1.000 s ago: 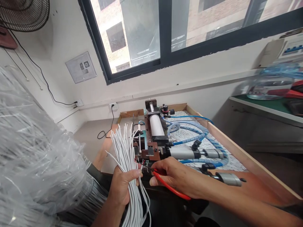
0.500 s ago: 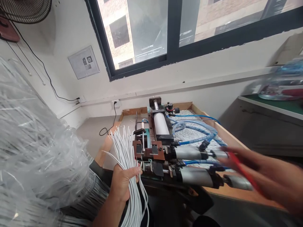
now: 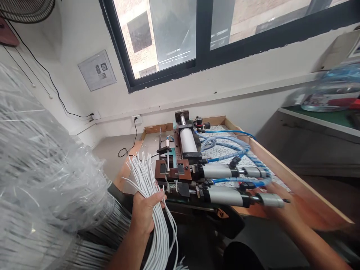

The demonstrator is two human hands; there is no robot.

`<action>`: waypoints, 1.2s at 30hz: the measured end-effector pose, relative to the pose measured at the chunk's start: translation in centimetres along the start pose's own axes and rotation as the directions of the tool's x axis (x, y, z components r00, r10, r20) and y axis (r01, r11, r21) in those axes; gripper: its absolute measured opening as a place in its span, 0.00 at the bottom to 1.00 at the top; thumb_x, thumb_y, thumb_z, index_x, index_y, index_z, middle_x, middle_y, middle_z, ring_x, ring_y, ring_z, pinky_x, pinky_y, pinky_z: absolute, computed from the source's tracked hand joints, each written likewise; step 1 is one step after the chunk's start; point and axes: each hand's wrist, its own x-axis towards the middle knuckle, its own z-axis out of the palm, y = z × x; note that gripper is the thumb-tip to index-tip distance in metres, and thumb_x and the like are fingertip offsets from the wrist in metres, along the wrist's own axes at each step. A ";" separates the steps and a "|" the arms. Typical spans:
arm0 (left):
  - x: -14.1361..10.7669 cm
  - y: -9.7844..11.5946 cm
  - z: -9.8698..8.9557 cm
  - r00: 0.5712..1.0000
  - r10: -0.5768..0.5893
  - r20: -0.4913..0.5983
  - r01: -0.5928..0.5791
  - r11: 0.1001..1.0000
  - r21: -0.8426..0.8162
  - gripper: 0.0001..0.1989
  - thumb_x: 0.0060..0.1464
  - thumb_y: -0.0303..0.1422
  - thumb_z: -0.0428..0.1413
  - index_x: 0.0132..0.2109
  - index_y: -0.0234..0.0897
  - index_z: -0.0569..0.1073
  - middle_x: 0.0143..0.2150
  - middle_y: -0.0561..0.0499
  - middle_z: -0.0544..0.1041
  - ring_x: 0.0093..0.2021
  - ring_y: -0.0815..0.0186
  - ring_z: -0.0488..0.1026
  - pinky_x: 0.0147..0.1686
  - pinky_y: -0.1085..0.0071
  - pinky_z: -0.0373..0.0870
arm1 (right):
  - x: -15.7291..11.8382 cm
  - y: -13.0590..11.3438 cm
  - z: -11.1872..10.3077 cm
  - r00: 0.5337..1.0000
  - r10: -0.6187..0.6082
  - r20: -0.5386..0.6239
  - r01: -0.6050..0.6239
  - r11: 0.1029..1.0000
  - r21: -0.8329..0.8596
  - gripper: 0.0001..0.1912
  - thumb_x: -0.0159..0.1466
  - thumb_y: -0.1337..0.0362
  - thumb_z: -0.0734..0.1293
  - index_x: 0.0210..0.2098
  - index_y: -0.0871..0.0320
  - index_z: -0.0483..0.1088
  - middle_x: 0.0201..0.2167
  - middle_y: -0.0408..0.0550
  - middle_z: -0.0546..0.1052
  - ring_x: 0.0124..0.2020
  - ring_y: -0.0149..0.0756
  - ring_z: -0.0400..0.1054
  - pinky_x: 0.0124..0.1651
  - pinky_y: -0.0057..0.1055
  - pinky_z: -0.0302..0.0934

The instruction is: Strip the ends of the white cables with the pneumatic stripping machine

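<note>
My left hand [image 3: 146, 210] is closed around a thick bundle of thin white wires [image 3: 144, 176], their cut ends fanned upward and their lengths hanging below. One wire stands apart by my thumb, close to the front of a pneumatic machine [image 3: 174, 170] with brown jaw blocks and silver cylinders. My right hand [image 3: 281, 213] is at the right end of the front cylinder [image 3: 271, 200], over the wooden tray. The cylinder covers part of this hand and the rest is blurred, so its fingers cannot be made out.
Blue air hoses [image 3: 239, 150] loop behind the cylinders inside a wood-edged tray [image 3: 317, 204]. Plastic-wrapped wire bundles [image 3: 92, 187] crowd the left side. A large clear bottle [image 3: 329, 93] stands on a green shelf [image 3: 292, 111] at right. A window [image 3: 174, 33] lies above.
My right hand has moved left and down behind the front cylinder's end. The red item seen at it earlier no longer shows. My left hand still holds the wires. The view has shifted slightly.
</note>
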 end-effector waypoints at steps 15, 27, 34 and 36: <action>-0.1 -0.5 -0.8 0.999 0.024 -0.033 -0.024 1.000 0.015 0.09 0.35 0.24 0.60 0.29 0.31 0.69 0.22 0.53 0.72 0.22 0.70 0.68 0.21 0.76 0.62 | -10.0 -17.6 8.2 0.910 -0.348 0.226 0.041 0.617 0.786 0.10 0.57 0.61 0.61 0.32 0.58 0.71 0.27 0.48 0.72 0.30 0.33 0.66 0.34 0.26 0.59; 0.5 0.7 -0.8 0.983 0.042 -0.178 -0.028 0.996 0.082 0.10 0.29 0.24 0.61 0.25 0.31 0.69 0.21 0.54 0.73 0.21 0.68 0.70 0.19 0.77 0.62 | -9.0 -18.8 9.8 0.854 0.052 0.518 -0.520 0.143 0.842 0.14 0.52 0.55 0.65 0.29 0.62 0.70 0.22 0.45 0.69 0.22 0.26 0.57 0.25 0.23 0.52; 0.9 0.1 -1.4 0.988 0.016 -0.152 -0.007 0.999 0.054 0.13 0.30 0.25 0.61 0.29 0.30 0.69 0.22 0.52 0.74 0.22 0.67 0.71 0.19 0.77 0.61 | -7.8 -19.5 9.2 0.740 0.056 0.670 -0.659 -0.137 0.739 0.13 0.48 0.58 0.69 0.25 0.63 0.69 0.16 0.39 0.64 0.16 0.19 0.50 0.19 0.18 0.40; 1.0 0.0 -1.5 0.994 0.014 -0.111 -0.008 0.999 0.052 0.13 0.32 0.24 0.61 0.30 0.31 0.68 0.22 0.52 0.74 0.23 0.68 0.71 0.20 0.78 0.62 | -7.7 -19.6 8.9 0.719 0.045 0.694 -0.677 -0.181 0.713 0.13 0.47 0.59 0.69 0.24 0.64 0.69 0.15 0.39 0.63 0.15 0.18 0.48 0.18 0.19 0.38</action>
